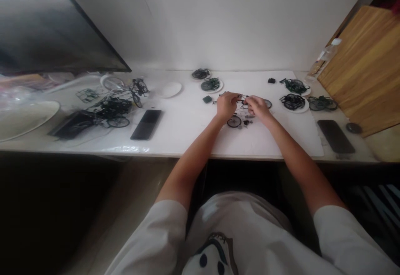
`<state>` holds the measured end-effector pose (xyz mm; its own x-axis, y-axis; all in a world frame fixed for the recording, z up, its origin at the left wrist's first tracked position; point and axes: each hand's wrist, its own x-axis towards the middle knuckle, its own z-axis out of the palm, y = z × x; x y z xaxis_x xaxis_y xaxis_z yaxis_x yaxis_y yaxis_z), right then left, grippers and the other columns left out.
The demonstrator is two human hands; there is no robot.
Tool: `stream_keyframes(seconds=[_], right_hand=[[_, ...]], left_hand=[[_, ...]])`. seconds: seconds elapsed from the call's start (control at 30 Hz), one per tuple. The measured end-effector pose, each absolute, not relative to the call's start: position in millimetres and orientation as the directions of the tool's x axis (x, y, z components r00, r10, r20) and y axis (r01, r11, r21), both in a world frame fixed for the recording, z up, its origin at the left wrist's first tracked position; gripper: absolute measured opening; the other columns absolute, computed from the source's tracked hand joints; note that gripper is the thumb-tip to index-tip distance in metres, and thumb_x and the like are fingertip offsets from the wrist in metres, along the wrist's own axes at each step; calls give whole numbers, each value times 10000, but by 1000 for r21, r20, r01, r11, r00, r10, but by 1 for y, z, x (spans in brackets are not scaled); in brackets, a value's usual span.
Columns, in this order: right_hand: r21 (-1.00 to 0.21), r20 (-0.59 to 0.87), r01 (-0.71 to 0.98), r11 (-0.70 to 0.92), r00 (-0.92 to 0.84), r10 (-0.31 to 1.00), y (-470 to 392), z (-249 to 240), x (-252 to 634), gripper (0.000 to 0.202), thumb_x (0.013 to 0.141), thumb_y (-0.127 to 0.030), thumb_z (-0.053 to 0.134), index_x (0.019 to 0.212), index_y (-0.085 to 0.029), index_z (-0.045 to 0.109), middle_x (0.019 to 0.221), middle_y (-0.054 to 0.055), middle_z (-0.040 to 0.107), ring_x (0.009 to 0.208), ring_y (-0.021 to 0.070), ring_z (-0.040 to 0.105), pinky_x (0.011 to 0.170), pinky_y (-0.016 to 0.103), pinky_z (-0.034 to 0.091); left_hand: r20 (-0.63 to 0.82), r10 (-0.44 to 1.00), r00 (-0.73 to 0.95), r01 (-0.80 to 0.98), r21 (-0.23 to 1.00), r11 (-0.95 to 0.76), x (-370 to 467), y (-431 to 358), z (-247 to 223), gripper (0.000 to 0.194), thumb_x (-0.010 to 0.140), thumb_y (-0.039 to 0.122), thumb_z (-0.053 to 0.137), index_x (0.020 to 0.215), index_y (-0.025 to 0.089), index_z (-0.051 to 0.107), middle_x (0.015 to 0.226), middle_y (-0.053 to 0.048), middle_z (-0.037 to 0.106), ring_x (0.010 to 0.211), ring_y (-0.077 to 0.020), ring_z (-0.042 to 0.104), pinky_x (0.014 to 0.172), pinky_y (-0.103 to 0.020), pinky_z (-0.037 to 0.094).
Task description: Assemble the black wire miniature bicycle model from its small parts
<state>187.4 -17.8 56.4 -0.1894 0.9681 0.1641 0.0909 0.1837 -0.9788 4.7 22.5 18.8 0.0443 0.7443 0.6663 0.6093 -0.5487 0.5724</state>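
My left hand (227,105) and my right hand (257,106) are close together over the white sheet, fingertips pinched. Between them is a thin, dark model bicycle part (243,96); its exact shape is partly hidden by my fingers. A small spoked wheel (234,121) lies just below my hands. Another wheel (268,103) shows beside my right hand. Little loose dark pieces (246,122) are scattered under my wrists. To the left of my left hand sits a small dark green block (207,99).
Plates of dark bicycle parts (211,84) stand at the back, with more plates (293,103) on the right. Several model bicycles (115,108) crowd the left, near a phone (146,124). Another phone (336,136), a bottle (323,60) and a wooden board (365,71) are on the right.
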Motion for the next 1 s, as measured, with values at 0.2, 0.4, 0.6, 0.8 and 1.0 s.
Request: stream_keyframes(seconds=[0.2, 0.4, 0.6, 0.8, 1.0], right_hand=[[-642, 477, 568, 514, -229, 849, -23, 57, 196, 227, 1056, -427, 615, 945, -234, 664, 844, 29, 693, 743, 182, 562, 723, 292, 378], [-398, 491, 779, 484, -265, 830, -23, 57, 197, 309, 1109, -428, 531, 928, -230, 683, 732, 46, 647, 678, 200, 514, 673, 320, 261], [-383, 451, 788, 482, -296, 842, -23, 55, 194, 358, 1119, -432, 502, 942, -224, 734, 710, 52, 654, 665, 208, 524, 670, 316, 257], [-450, 431, 759, 471, -277, 859, -21, 54, 197, 346, 1116, -422, 496, 998, -217, 748, 762, 71, 682, 681, 217, 544, 693, 316, 294], [-473, 438, 747, 466, -260, 861, -22, 57, 198, 356, 1112, -429, 488, 978, -214, 738, 821, 88, 716, 729, 227, 574, 707, 317, 335]], left_hand=[[617, 786, 23, 540, 654, -530, 2, 25, 12, 207, 916, 104, 672, 896, 209, 850, 871, -72, 834, 775, -210, 718, 785, -352, 550], [625, 780, 6, 515, 667, -539, 4, 23, 12, 178, 925, 121, 705, 912, 214, 855, 945, -85, 841, 839, -214, 713, 835, -371, 571], [643, 766, 6, 495, 664, -560, 3, 27, 11, 139, 960, 205, 724, 938, 215, 862, 924, -88, 833, 861, -206, 715, 843, -362, 585], [625, 777, 74, 480, 661, -577, 2, 30, 9, 128, 966, 244, 742, 971, 218, 867, 971, -87, 854, 813, -204, 733, 828, -361, 599], [597, 796, 100, 401, 708, -581, 4, 27, 13, 131, 968, 276, 747, 954, 221, 864, 991, -79, 863, 867, -208, 782, 857, -351, 636]])
